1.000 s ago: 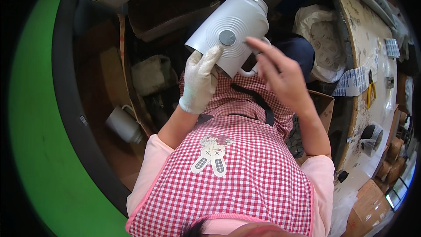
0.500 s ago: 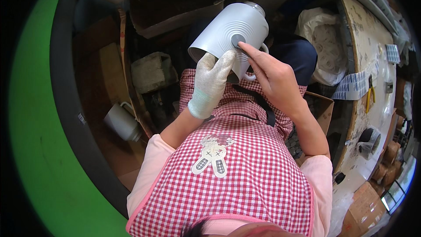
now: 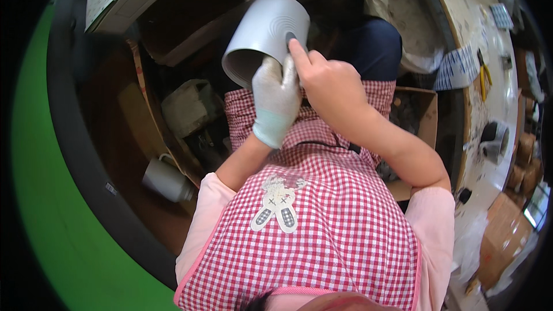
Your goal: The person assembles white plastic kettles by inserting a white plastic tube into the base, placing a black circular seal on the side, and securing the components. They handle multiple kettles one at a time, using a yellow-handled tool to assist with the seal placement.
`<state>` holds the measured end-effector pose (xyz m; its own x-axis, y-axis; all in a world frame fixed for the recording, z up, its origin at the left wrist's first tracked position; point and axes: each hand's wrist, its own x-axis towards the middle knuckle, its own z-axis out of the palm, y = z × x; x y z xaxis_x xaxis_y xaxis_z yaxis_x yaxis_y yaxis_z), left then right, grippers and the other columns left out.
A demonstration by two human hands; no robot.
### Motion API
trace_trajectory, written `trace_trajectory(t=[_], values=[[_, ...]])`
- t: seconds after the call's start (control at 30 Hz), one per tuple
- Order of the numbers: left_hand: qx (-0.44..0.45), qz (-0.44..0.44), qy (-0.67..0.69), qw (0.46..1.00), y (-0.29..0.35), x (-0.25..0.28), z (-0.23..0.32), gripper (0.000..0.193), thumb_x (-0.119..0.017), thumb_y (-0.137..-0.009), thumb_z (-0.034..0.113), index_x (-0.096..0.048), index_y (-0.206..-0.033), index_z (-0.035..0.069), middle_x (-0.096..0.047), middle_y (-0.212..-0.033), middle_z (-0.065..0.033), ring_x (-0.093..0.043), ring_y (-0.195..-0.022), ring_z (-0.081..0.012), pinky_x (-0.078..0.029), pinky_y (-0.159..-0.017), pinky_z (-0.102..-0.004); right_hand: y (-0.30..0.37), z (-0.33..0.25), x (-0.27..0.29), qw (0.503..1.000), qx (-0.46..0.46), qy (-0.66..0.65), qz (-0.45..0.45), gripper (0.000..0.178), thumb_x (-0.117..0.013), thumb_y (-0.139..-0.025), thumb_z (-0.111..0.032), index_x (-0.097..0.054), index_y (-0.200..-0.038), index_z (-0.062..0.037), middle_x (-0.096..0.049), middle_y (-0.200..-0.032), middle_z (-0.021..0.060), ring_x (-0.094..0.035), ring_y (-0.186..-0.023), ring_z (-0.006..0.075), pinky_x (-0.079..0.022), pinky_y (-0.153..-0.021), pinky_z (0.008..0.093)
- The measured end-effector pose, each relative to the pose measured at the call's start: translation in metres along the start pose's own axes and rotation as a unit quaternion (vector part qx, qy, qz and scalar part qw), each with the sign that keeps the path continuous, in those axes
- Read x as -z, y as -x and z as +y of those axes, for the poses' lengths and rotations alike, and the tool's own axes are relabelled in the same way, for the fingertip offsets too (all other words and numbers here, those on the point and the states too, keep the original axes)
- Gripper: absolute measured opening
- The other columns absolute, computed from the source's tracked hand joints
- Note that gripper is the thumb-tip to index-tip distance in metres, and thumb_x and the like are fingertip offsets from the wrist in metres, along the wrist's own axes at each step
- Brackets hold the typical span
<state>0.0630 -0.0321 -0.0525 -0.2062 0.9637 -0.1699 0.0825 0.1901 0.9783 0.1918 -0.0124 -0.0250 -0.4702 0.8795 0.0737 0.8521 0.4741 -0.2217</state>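
A silver-grey metal jug body with concentric ridges lies tilted in front of me, its wide open end facing me. My left hand, in a whitish glove with a pale green cuff, grips the rim, its fingers partly inside the opening. On the jug's right side sits a small dark oval badge. My bare right hand presses its outstretched index fingertip against that badge. The other right fingers are curled back, the thumb is hidden, and no tool shows in that hand.
A similar grey jug lies in a cardboard box at left. Beyond my right knee is a white plastic bag. The worn bench at right carries yellow-handled pliers, a printed sheet and a tape roll.
Both hands and the jug have shifted left in view, and the jug has turned so its opening faces me more. The right index finger stays on the badge; the other fingers have curled.
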Motion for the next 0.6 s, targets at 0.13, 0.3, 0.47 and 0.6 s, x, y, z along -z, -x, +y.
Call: trace_trajectory(t=[0.13,0.3,0.47,0.6], values=[[-0.027,0.027,0.145,0.989,-0.001,0.017,0.000,0.035,-0.062,-0.108,0.023,-0.065,-0.123,-0.008,-0.074,-0.103,-0.0113,-0.068,-0.093,-0.0154,-0.054,-0.085,-0.0295,-0.018,0.028,0.013,0.918,0.040,-0.387,0.074,0.032,-0.060,-0.104,-0.015,-0.067,-0.134,-0.0057,-0.068,-0.082,0.0068,-0.065,-0.065,0.0126,-0.052,-0.056,0.0289],[0.038,-0.003,0.257,0.966,0.004,0.055,0.008,0.042,-0.072,-0.102,0.029,-0.066,-0.126,-0.005,-0.075,-0.106,-0.0118,-0.069,-0.099,-0.0154,-0.055,-0.092,-0.0314,-0.035,0.104,0.027,0.746,-0.297,-0.553,0.224,0.068,-0.069,-0.094,-0.065,-0.066,-0.128,-0.0059,-0.065,-0.084,0.0000,-0.044,-0.052,0.0015,-0.032,-0.047,0.0205],[0.010,-0.025,0.223,0.974,0.005,0.059,0.010,0.041,-0.077,-0.097,0.027,-0.067,-0.123,-0.003,-0.074,-0.108,-0.0101,-0.067,-0.104,-0.0171,-0.050,-0.099,-0.0337,-0.025,0.127,0.011,0.728,-0.207,-0.647,0.089,0.098,-0.059,-0.084,-0.086,-0.063,-0.134,-0.0021,-0.073,-0.111,0.0086,-0.068,-0.094,0.0106,-0.050,-0.066,0.0199],[0.016,-0.028,0.213,0.977,-0.007,0.056,0.003,0.045,-0.078,-0.096,0.032,-0.067,-0.123,-0.002,-0.073,-0.108,-0.0100,-0.067,-0.104,-0.0183,-0.050,-0.099,-0.0336,-0.016,0.104,0.025,0.800,-0.148,-0.550,0.191,0.099,-0.066,-0.078,-0.086,-0.063,-0.131,-0.0034,-0.072,-0.124,0.0140,-0.069,-0.102,0.0192,-0.057,-0.083,0.0310]])
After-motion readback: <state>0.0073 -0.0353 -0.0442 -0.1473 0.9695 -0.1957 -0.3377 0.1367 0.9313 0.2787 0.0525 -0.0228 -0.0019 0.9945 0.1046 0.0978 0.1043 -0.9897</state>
